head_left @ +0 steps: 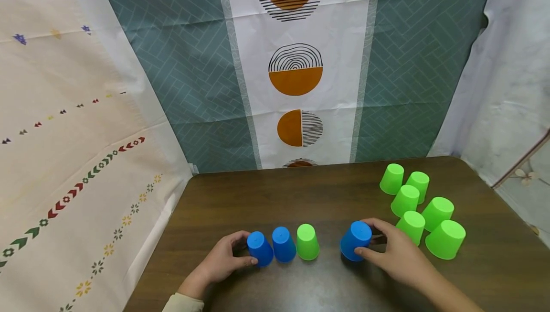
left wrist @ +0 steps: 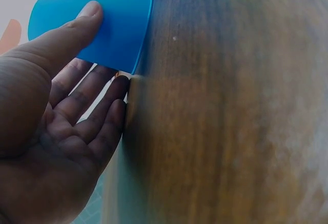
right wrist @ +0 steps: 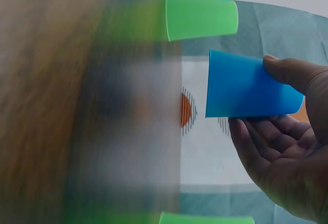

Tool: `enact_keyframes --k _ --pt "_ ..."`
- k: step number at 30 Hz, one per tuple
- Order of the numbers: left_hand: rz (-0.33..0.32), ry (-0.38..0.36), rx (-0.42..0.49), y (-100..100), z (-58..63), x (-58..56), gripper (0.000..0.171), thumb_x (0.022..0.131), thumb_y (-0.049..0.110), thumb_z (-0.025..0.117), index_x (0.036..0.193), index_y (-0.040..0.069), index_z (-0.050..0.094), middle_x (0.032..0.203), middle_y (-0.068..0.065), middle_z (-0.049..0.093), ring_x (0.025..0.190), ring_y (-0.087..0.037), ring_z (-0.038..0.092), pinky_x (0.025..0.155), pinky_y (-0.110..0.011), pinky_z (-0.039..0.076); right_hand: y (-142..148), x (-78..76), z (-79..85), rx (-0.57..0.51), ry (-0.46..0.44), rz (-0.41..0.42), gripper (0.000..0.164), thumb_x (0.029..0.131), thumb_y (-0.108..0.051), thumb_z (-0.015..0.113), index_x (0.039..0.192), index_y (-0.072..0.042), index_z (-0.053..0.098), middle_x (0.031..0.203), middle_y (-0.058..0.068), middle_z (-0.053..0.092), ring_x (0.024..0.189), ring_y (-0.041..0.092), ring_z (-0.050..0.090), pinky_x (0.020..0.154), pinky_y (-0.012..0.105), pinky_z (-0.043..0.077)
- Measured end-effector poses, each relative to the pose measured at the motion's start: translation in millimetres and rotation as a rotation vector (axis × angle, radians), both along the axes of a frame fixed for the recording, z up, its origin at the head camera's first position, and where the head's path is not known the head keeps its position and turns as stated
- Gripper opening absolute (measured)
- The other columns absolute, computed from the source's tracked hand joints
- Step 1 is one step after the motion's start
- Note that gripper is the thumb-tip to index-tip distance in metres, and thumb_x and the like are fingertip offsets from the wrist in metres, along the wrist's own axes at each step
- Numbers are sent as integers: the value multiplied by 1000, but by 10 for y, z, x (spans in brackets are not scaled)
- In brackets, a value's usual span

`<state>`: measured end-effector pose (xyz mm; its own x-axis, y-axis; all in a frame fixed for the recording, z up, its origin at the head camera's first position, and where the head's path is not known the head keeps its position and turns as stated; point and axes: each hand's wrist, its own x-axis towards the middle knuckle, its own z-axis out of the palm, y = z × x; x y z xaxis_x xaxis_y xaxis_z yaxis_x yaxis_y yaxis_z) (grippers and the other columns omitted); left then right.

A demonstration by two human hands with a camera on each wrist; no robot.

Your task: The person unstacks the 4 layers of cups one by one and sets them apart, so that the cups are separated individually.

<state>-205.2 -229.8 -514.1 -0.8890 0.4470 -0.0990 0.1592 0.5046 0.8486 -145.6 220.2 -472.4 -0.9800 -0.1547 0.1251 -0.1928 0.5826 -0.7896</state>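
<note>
My left hand (head_left: 226, 257) is at the left end of a short row of upside-down cups. Its thumb lies on the near side of the end blue cup (head_left: 260, 249), with the other fingers on the far side, as the left wrist view (left wrist: 97, 34) also shows. Touching or close beside that cup stand a second blue cup (head_left: 284, 245) and a green cup (head_left: 307, 242). To the right, my right hand (head_left: 397, 252) grips another upside-down blue cup (head_left: 355, 241) between thumb and fingers. In the right wrist view, this blue cup (right wrist: 251, 85) hangs slightly above the table.
Several upside-down green cups (head_left: 445, 239) stand in a loose cluster at the table's right, just beyond my right hand. The dark wooden table (head_left: 266, 202) ends at a patterned cloth (head_left: 202, 78) behind it. A pale embroidered cloth (head_left: 86, 135) hangs along the left.
</note>
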Motion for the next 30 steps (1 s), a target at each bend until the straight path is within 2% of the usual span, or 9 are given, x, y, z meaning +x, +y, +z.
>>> enact_keyframes --k 4,9,12,16,19,24,30 --pt "-1 2 -11 -12 -20 -9 52 90 35 85 132 13 64 131 -2 69 132 -36 60 111 -64 43 132 113 -6 45 52 -51 55 83 -37 91 129 -19 66 113 -7 71 92 11 68 77 30 59" --pt "1 7 -15 -12 -30 -9 53 90 37 85 132 13 64 132 -3 69 133 -38 59 111 -66 41 316 244 -83 38 135 -89 54 81 -29 93 126 -16 67 108 -6 70 86 7 66 76 27 59" --pt "3 3 -13 -11 -30 -11 52 90 37 85 132 13 64 131 -3 69 133 -37 59 111 -66 41 437 317 -103 46 89 -116 56 81 -31 93 127 -13 67 112 -3 71 87 5 67 74 27 59" --pt "5 -8 -5 -13 -24 -14 52 90 37 85 131 13 65 131 -2 69 132 -36 59 111 -66 41 603 405 -99 111 -15 -177 65 82 -39 91 132 -9 64 116 3 72 87 7 68 71 27 58" --pt "0 -5 2 -14 -24 -15 52 90 36 85 132 13 64 130 -2 69 132 -36 59 111 -66 41 714 467 -118 155 -23 -210 68 82 -40 91 134 -7 63 113 5 73 85 5 66 70 27 56" --pt "-2 -1 8 -9 -21 -13 52 90 35 85 131 13 65 130 -2 70 132 -35 60 111 -66 41 887 532 -193 188 18 -246 65 82 -39 92 131 -7 64 111 6 72 81 1 62 66 26 54" --pt "-1 -15 13 -6 -16 -10 52 90 35 85 132 13 64 131 -2 69 133 -36 59 111 -66 41 1147 558 -238 215 -64 -289 73 84 -46 88 135 -2 60 115 16 72 81 3 65 64 26 56"
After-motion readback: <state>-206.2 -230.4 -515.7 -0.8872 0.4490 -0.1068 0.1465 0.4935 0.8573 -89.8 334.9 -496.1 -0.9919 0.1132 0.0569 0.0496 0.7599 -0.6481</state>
